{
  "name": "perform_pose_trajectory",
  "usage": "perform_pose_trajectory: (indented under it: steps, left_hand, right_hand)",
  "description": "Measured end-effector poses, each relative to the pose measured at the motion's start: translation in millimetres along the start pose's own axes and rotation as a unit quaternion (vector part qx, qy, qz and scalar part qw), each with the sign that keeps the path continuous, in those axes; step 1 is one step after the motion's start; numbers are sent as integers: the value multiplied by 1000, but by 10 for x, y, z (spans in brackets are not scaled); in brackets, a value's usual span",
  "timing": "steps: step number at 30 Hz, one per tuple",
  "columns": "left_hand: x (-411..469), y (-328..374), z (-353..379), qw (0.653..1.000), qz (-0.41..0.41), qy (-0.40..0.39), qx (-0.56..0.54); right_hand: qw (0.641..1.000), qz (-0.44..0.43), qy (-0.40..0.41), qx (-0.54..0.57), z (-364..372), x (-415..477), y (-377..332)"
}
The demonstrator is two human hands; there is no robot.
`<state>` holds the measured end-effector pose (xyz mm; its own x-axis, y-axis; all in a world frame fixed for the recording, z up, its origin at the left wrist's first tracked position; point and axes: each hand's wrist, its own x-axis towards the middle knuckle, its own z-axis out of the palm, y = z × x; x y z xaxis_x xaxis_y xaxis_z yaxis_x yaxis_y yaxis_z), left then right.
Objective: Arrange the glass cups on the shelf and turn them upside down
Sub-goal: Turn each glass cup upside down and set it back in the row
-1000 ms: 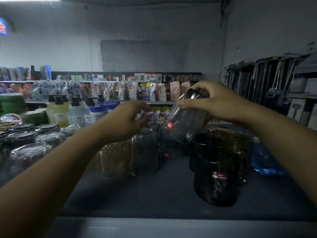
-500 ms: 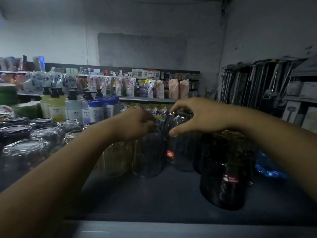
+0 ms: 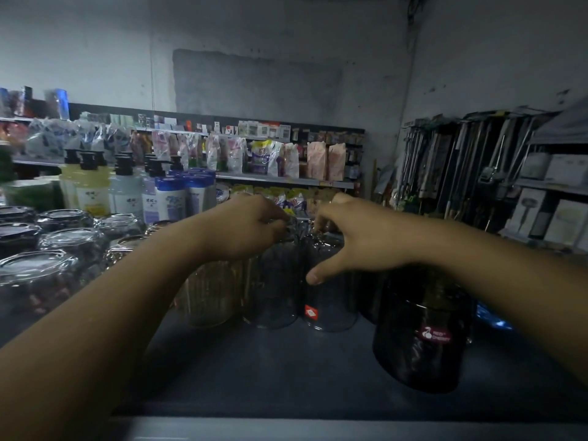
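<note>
On the dark shelf [image 3: 286, 370] a clear glass cup with a red sticker [image 3: 331, 300] stands upside down in the middle. My right hand [image 3: 356, 240] grips its upturned base from above, thumb on the near side. Beside it on the left stands another upside-down glass cup [image 3: 273, 291], with my left hand [image 3: 245, 227] holding its top. A ribbed glass cup [image 3: 213, 294] stands further left, partly hidden by my left forearm.
Several upside-down glasses [image 3: 47, 265] fill the shelf's left side. Stacked dark glass cups with a cherry sticker [image 3: 423, 326] stand at the right, under my right forearm. Lotion bottles [image 3: 127, 189] stand behind. Racks of packaged goods line the far wall.
My right hand brought the sticker cup down from mid-air, turned it upside down and set it on the shelf beside the cup under my left hand. The view tilted down slightly.
</note>
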<state>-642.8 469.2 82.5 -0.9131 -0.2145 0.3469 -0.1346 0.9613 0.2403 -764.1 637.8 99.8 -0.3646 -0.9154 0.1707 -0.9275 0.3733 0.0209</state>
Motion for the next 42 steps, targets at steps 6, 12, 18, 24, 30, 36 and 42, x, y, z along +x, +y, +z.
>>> perform_pose_trajectory:
  steps: [6,12,18,24,30,36,42]
  left_hand:
    - [-31,11,8,1000,5,6,-12]
    - [-34,52,20,999,-9,12,-30]
    - [-49,56,33,999,-14,14,-40]
    - [-27,60,65,999,-20,31,-40]
    - [-55,85,90,998,-25,48,-39]
    - [7,211,14,994,53,94,6]
    - [308,645,-69,985,169,39,14]
  right_hand:
    - [995,-26,34,90,-118,-44,162]
    - [999,7,-13,29,-16,131,317]
    - [999,20,-14,40,70,196,306]
    - [998,16,15,58,123,225,312]
    - [997,13,42,63,132,183,294]
    - [991,8,89,97,-24,-28,360]
    - [971,83,169,149,-160,-505,734]
